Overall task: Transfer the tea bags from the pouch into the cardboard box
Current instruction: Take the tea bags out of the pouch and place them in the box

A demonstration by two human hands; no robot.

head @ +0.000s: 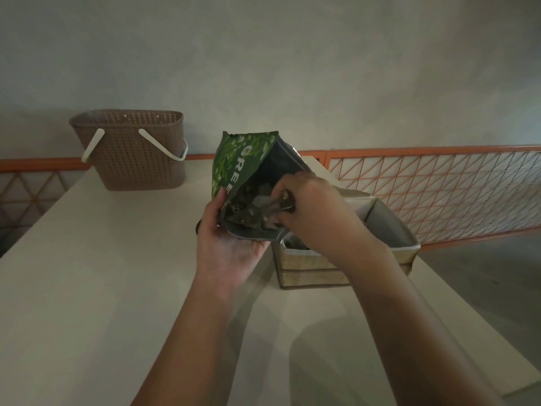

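Observation:
A green pouch (234,162) with white lettering is held tilted above the table, its mouth open toward me. My left hand (225,244) grips its lower edge from beneath, thumb along the left side. My right hand (310,206) reaches into the mouth, and its fingers pinch a pale tea bag (265,208) among several others inside. An open cardboard box (389,230) stands just right of the pouch, partly hidden under my right forearm; its inside is mostly out of sight.
A brown perforated basket (131,150) with white handles stands at the table's far left. The pale table (87,288) runs toward me. An orange-framed mesh railing (439,189) lines the far right, behind the box.

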